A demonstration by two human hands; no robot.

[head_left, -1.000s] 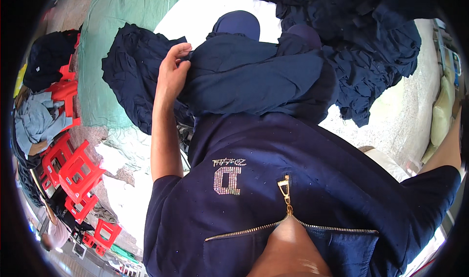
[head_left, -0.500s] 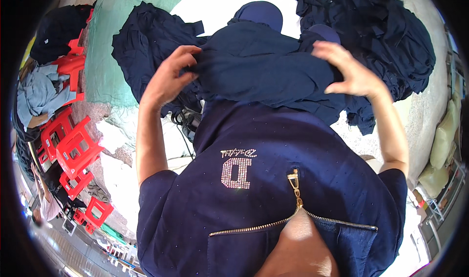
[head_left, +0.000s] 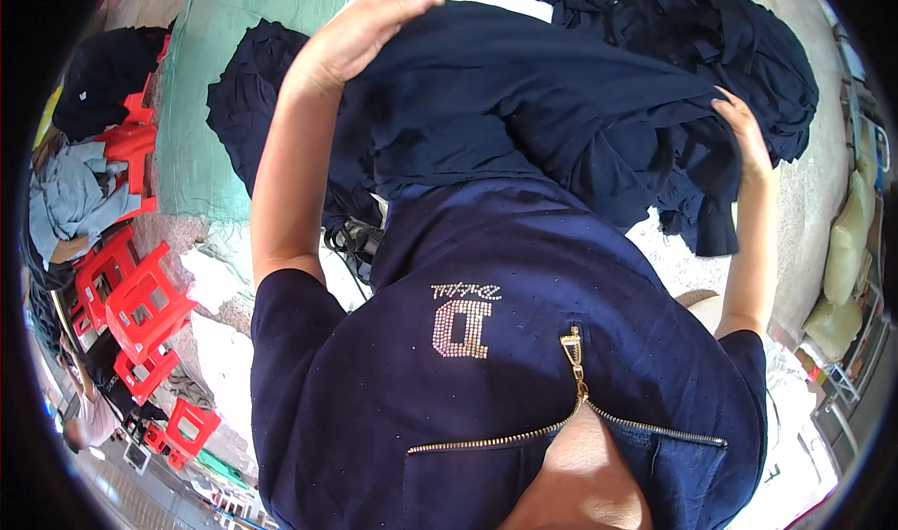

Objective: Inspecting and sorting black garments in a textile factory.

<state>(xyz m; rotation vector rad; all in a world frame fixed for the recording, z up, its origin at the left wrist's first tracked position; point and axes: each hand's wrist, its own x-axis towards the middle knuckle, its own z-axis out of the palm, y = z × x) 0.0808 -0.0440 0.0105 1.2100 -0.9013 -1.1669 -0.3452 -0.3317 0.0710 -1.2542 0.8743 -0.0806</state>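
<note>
A dark navy piece of cloth, seemingly a garment (head_left: 505, 72), is spread between my hands across my lap. At its far left edge my left hand (head_left: 369, 32) is closed, with the fingertips on the fabric. My right hand (head_left: 745, 130) pinches the cloth's right edge, its fingers partly hidden by the folds. Along the near side the fabric drapes over the front of my navy shirt (head_left: 374, 390). More dark navy fabric (head_left: 245, 100) lies bunched under and beside my left forearm.
Behind my right hand lies a large heap of dark navy clothes (head_left: 692, 34). A green sheet (head_left: 201, 128) covers the ground at the left. Beyond it stand several red plastic stools (head_left: 145, 305), one under grey-blue cloth (head_left: 75, 193). Pale green sacks (head_left: 847, 240) sit at the right, and a person (head_left: 92, 418) is at the far left.
My left hand has moved up and away, and my right hand outward to the right. The bunched cloth is now stretched wider, covering the round navy shapes that showed behind it.
</note>
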